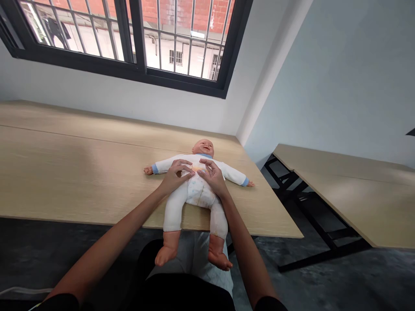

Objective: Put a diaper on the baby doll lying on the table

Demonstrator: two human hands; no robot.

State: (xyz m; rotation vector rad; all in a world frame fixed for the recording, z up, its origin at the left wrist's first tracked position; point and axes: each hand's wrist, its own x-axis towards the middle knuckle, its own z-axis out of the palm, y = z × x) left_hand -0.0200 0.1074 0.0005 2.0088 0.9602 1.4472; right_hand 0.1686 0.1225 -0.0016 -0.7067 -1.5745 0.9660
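A baby doll in white clothes with blue collar and cuffs lies on its back, arms spread and lower legs hanging over the table's front edge. Round its hips is a white diaper with an orange-yellow band at the waist. My left hand rests on the diaper's waist at one side, thumb and fingers apart. From the other side my right hand touches the same waist area, its fingers stretched toward the middle and its thumb spread. The fingertips of both hands cover part of the waistband.
The doll lies on a light wooden table that meets the wall below a barred window. Across a gap to the right stands a second wooden table with a black metal frame.
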